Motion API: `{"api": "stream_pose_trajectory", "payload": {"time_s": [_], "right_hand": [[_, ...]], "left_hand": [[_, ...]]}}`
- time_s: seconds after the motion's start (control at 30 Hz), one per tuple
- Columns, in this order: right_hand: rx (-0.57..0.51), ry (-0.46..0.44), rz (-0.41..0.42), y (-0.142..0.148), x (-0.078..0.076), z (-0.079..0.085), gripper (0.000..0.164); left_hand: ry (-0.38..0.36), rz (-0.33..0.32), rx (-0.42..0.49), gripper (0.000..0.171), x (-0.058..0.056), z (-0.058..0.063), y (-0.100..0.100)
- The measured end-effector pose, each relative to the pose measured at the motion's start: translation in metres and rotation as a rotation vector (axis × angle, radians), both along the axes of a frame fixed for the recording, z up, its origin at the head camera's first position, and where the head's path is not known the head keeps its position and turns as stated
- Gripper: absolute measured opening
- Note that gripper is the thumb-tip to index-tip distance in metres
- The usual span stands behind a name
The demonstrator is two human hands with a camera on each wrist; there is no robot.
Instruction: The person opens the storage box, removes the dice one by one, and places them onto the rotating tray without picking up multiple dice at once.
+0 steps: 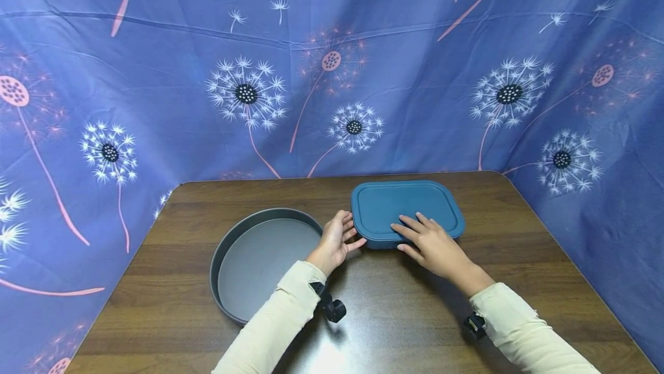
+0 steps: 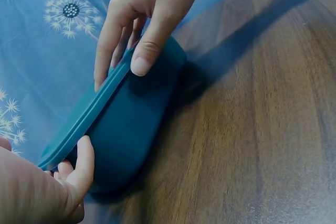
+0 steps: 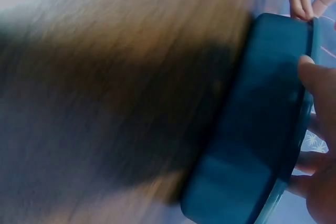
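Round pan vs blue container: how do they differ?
The pan is dark gray, the container blue. The pan is round, the container rectangular with rounded corners. The pan is open on top, the container covered by a lid. Both stand on the wooden table.

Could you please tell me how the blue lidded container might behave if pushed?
The container would probably slide rather than roll, given its flat-sided, rounded-rectangular shape. It seems unlikely to tip, being low and broad on the wooden table. Its smooth surface may feel slippery.

Teal box (image 1: 396,204), blue dandelion-patterned cloth (image 1: 415,86)
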State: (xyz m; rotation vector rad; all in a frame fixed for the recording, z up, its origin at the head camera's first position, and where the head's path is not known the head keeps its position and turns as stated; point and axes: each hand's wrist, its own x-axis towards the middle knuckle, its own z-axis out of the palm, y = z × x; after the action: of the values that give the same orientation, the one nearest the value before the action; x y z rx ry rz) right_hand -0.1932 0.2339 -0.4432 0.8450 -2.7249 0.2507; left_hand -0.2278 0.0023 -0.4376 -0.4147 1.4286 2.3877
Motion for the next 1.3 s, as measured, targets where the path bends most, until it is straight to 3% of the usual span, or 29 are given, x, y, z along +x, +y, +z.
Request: {"api": "stream_pose_trajectory", "payload": {"time_s": [0.37, 0.5, 0.7, 1.0, 1.3], "right_hand": [[0.080, 0.250, 0.094, 0.000, -0.004, -0.002, 0.047], [0.144, 0.297, 0.124, 0.000, -0.007, 0.000, 0.047], [0.202, 0.239, 0.145, -0.001, -0.009, 0.008, 0.043], [0.243, 0.128, 0.163, -0.002, -0.013, 0.021, 0.039], [0.196, 0.003, 0.177, -0.002, -0.014, 0.031, 0.037]], "left_hand": [[0.012, -0.005, -0.004, 0.042, 0.000, 0.000, 0.000], [0.014, -0.001, 0.000, 0.036, 0.000, 0.000, 0.000], [0.018, -0.003, 0.003, 0.028, -0.001, 0.000, 0.000], [0.021, -0.028, 0.004, 0.036, 0.000, 0.000, 0.000], [0.021, -0.032, 0.017, 0.039, -0.001, 0.000, 0.000]]}}
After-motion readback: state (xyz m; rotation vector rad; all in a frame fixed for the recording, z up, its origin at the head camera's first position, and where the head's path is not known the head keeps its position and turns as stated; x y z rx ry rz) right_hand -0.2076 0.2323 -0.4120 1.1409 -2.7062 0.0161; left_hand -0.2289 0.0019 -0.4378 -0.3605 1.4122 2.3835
